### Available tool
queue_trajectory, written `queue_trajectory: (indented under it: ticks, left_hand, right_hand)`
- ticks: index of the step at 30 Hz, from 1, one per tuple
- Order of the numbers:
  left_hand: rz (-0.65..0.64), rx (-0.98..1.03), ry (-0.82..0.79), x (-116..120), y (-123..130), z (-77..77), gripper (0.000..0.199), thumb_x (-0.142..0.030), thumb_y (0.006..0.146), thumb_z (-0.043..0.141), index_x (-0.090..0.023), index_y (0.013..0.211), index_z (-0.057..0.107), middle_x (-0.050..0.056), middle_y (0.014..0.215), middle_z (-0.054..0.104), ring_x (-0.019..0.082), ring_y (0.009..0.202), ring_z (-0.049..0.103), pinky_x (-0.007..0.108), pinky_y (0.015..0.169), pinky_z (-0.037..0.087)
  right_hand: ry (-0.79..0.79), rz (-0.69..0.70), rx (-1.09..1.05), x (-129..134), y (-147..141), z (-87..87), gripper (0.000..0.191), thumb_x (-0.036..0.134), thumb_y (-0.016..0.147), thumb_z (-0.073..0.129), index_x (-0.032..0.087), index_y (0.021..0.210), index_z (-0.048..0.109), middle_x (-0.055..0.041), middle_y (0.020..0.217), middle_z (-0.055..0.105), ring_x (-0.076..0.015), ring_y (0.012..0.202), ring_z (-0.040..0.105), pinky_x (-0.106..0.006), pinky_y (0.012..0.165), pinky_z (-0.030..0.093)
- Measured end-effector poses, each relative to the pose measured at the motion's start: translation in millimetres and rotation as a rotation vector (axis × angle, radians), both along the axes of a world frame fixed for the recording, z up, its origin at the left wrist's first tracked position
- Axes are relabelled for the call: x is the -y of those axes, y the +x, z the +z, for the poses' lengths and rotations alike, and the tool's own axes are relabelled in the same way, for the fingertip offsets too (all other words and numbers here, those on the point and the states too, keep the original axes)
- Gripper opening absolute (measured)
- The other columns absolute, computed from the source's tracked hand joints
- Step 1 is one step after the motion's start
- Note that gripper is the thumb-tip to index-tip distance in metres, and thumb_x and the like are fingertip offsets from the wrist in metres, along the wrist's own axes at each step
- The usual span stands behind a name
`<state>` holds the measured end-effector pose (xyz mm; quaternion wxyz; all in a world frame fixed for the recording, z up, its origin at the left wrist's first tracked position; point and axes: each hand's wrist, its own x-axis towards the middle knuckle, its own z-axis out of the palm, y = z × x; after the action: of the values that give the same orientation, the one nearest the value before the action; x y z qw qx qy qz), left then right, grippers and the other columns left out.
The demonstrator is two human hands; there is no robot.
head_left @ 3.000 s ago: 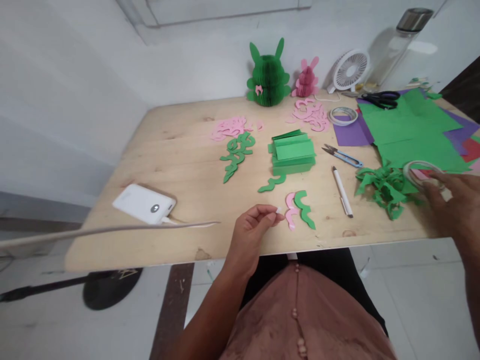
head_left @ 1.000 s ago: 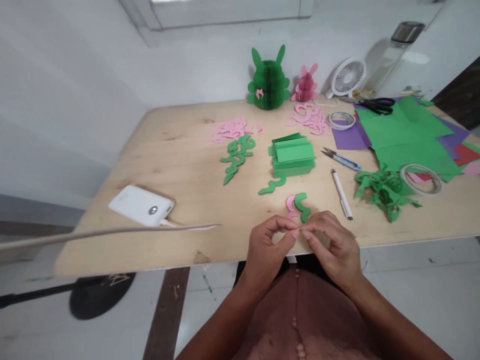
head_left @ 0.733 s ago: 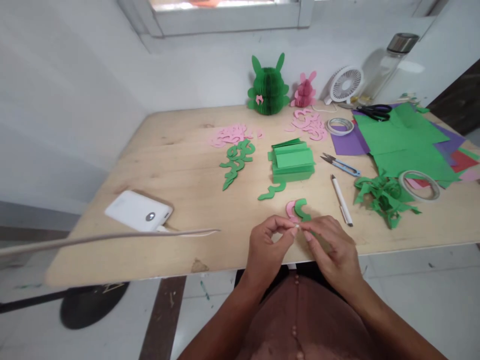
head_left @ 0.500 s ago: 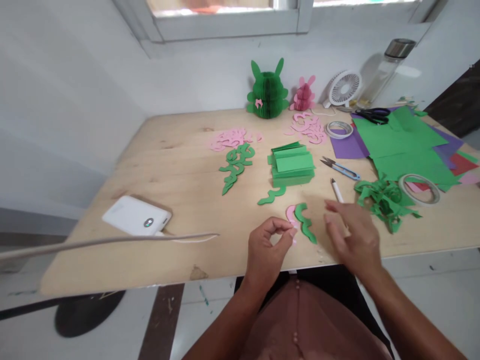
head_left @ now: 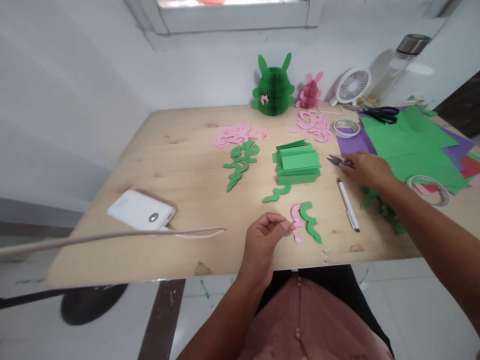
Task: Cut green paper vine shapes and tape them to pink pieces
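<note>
My left hand (head_left: 267, 235) is closed in a pinch at the near part of the table. A small pale bit shows at its fingertips, too little to name. Right beside those fingertips lies a wavy pink paper strip (head_left: 296, 214), with a wavy green paper strip (head_left: 310, 223) along its right side. My right hand (head_left: 365, 167) has its fingers closed over the handles of the thread snips (head_left: 335, 160), whose dark blades point left and still rest on or close to the table. Left of the snips stands a folded green paper block (head_left: 299, 164).
A white pen (head_left: 347, 204) lies below my right hand. Green scraps (head_left: 386, 210) and a tape roll (head_left: 427, 189) sit partly under or beside my right forearm. Black scissors (head_left: 381, 115) rest on coloured sheets. A white power bank (head_left: 140, 210) and its cable lie left.
My right hand has moved up and away from beside the pen and taken hold of the thread snips. My left hand keeps its pinch near the pink strip. The view has shifted slightly.
</note>
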<state>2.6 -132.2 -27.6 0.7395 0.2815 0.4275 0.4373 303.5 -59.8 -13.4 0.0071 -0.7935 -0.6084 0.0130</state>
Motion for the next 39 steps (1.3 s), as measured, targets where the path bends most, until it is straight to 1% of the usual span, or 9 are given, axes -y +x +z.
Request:
queue_trajectory:
  ticks: [6,10,13,17,21,26,29,35,39]
  left_hand:
    - [0.021,0.043,-0.002,-2,0,-1.0,0.015,-0.022,0.065,0.074,-0.015,0.071,0.062,-0.001,0.06,0.065,0.01,0.059,0.058,0.026,0.069,0.045]
    - [0.034,0.04,0.006,-1,0,-1.0,0.015,-0.022,0.064,0.074,-0.015,0.07,0.062,0.0,0.061,0.065,0.011,0.06,0.059,0.026,0.067,0.045]
    - [0.04,0.04,0.011,1,-1,-0.4,0.016,-0.023,0.064,0.074,-0.015,0.07,0.062,0.001,0.061,0.066,0.011,0.06,0.059,0.026,0.066,0.045]
    - [0.057,0.03,0.013,6,-3,2.7,0.016,-0.024,0.063,0.074,-0.015,0.069,0.062,0.001,0.062,0.066,0.011,0.061,0.059,0.026,0.067,0.046]
    - [0.065,0.015,0.012,14,-3,9.5,0.016,-0.023,0.062,0.074,-0.015,0.067,0.062,-0.001,0.06,0.064,0.011,0.063,0.06,0.026,0.07,0.046]
    - [0.047,-0.022,0.028,25,0,13.7,0.015,-0.021,0.063,0.074,-0.016,0.067,0.061,-0.001,0.062,0.065,0.011,0.064,0.059,0.025,0.071,0.046]
    - [0.015,-0.065,0.044,31,2,12.3,0.013,-0.021,0.065,0.074,-0.016,0.068,0.062,0.0,0.065,0.066,0.012,0.067,0.06,0.026,0.073,0.046]
    - [-0.029,-0.084,0.08,38,3,12.1,0.012,-0.021,0.066,0.074,-0.015,0.068,0.064,0.0,0.067,0.066,0.012,0.068,0.06,0.025,0.07,0.046]
    - [-0.052,-0.085,0.059,40,3,12.6,0.012,-0.021,0.066,0.074,-0.015,0.066,0.063,0.0,0.064,0.065,0.011,0.063,0.057,0.022,0.061,0.044]
  right_hand:
    - [-0.085,-0.058,-0.021,-14,3,6.5,0.045,0.04,0.082,0.052,-0.001,0.089,0.07,-0.0151,0.085,0.07,-0.0229,0.085,0.065,-0.033,0.061,0.034]
    - [-0.066,-0.111,-0.015,-10,-11,17.4,0.023,0.028,0.081,0.062,0.005,0.082,0.068,-0.0168,0.084,0.071,-0.0233,0.083,0.065,-0.032,0.06,0.034]
    - [0.074,-0.143,-0.034,8,-30,35.3,0.033,0.036,0.09,0.049,0.006,0.093,0.065,-0.0177,0.089,0.07,-0.0224,0.086,0.065,-0.033,0.061,0.036]
    - [0.507,-0.142,-0.49,58,-69,49.2,0.025,0.038,0.088,0.054,0.013,0.091,0.058,-0.0093,0.075,0.069,-0.0121,0.064,0.063,-0.026,0.059,0.042]
    - [0.505,-0.004,-0.632,120,-108,31.0,0.014,0.033,0.086,0.058,0.019,0.09,0.06,0.0021,0.056,0.056,-0.0102,0.045,0.049,-0.024,0.046,0.039]
    - [0.293,0.115,-0.864,167,-142,0.8,0.035,0.04,0.097,0.037,0.019,0.1,0.064,0.003,0.056,0.048,-0.0124,0.049,0.048,-0.024,0.046,0.038]
    - [0.259,0.136,-0.976,175,-154,-6.2,0.042,0.041,0.098,0.029,0.019,0.096,0.064,0.0024,0.057,0.048,-0.0124,0.049,0.047,-0.024,0.047,0.037]
    - [0.218,0.123,-1.06,177,-166,-10.1,0.033,0.042,0.094,0.044,0.019,0.078,0.061,0.0013,0.058,0.05,-0.0145,0.057,0.052,-0.024,0.052,0.042]
    - [0.253,0.135,-1.124,179,-167,-14.2,0.024,0.038,0.091,0.049,0.02,0.086,0.065,-0.0016,0.071,0.059,-0.0177,0.07,0.058,-0.027,0.064,0.048]
